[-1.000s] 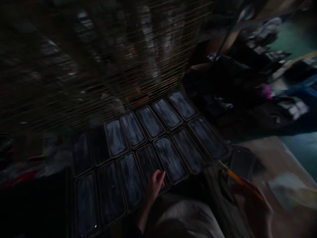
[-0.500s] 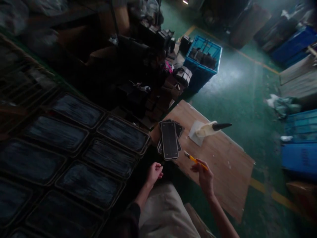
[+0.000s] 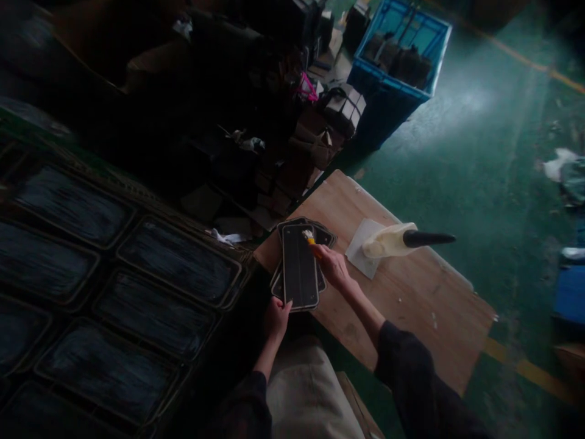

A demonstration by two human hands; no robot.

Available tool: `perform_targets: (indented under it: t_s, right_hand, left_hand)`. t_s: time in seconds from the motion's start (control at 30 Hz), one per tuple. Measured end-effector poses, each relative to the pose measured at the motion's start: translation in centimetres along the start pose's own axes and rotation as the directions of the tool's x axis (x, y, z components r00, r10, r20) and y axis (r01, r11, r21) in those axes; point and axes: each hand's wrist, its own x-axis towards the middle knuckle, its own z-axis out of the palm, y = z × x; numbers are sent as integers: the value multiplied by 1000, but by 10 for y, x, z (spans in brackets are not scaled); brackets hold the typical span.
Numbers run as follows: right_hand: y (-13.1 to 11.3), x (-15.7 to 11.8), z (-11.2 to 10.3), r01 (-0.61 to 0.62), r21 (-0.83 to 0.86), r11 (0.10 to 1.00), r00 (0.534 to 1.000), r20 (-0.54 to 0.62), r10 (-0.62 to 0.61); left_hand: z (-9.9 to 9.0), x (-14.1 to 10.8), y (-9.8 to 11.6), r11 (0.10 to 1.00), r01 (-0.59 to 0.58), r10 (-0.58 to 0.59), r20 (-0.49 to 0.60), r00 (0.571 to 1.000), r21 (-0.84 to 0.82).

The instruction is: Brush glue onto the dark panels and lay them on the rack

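Observation:
A dark rectangular panel (image 3: 300, 277) with a pale edge tops a small fanned stack at the left end of the wooden board. My left hand (image 3: 278, 318) pinches its near left corner, thumb on top. In my right hand (image 3: 333, 266) is a small brush (image 3: 309, 238) with a yellow handle, its pale bristles over the panel's far right part. Whether the bristles press on the surface I cannot tell. Beside the stack, a cream squeeze bottle (image 3: 387, 240) with a long black nozzle rests on a white sheet (image 3: 361, 244).
On the left lie rows of dark panels (image 3: 155, 314) with streaky whitish surfaces. The wooden board (image 3: 425, 317) is before me. Beyond it stands a blue crate (image 3: 388, 79) holding dark blocks. Strapped bundles (image 3: 345, 110) and cartons crowd the shadowy back left.
My right hand has moved left with the brush, from above the board to over the top panel. My left hand has come to the panel's corner and taken hold. The view has shifted.

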Motion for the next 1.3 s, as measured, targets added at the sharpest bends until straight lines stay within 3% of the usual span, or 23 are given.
perform_targets:
  t_s: [0.1, 0.2, 0.4, 0.57, 0.67, 0.77, 0.9, 1.03, 1.1, 1.2, 1.3]
  right_hand:
    - [12, 27, 9, 0, -43, 999, 998, 66, 3]
    - [17, 24, 16, 4, -108, 994, 993, 122, 9]
    - [9, -49, 24, 31, -149, 988, 977, 213, 2]
    - [-7, -115, 34, -29, -82, 996, 963, 265, 50]
    - [-18, -136, 30, -89, -22, 996, 947, 309, 91]
    - [-24, -141, 19, -143, 85, 986, 920, 378, 101]
    - [-15, -120, 10, -236, 281, 930, 877, 474, 79]
    - [8, -73, 17, -267, 401, 877, 847, 531, 15]
    - [18, -45, 19, -234, 417, 878, 893, 450, 24]
    - [23, -7, 13, -122, 338, 933, 976, 213, 50]
    - [21, 20, 6, -14, 179, 984, 999, 48, 6]
  left_hand:
    - [5, 1, -3, 992, -67, 79, -107, 991, 109]
    - [12, 0, -7, 997, -43, 50, -131, 990, 61]
    - [20, -4, -10, 975, 61, -88, -118, 989, -216]
    - [20, 0, -12, 951, 104, -133, -79, 988, -290]
    - [19, 3, -11, 942, 124, -146, -47, 988, -311]
    - [15, 4, -8, 935, 139, -153, -15, 988, -327]
    - [7, 2, -3, 953, 91, -96, -2, 995, -289]
    - [4, 3, -2, 962, 35, -27, 33, 999, -270]
    - [3, 4, -4, 960, 16, 0, 56, 998, -281]
    - [2, 6, -6, 960, -4, 24, 68, 997, -281]
    - [1, 6, -6, 953, 25, -4, 70, 998, -301]
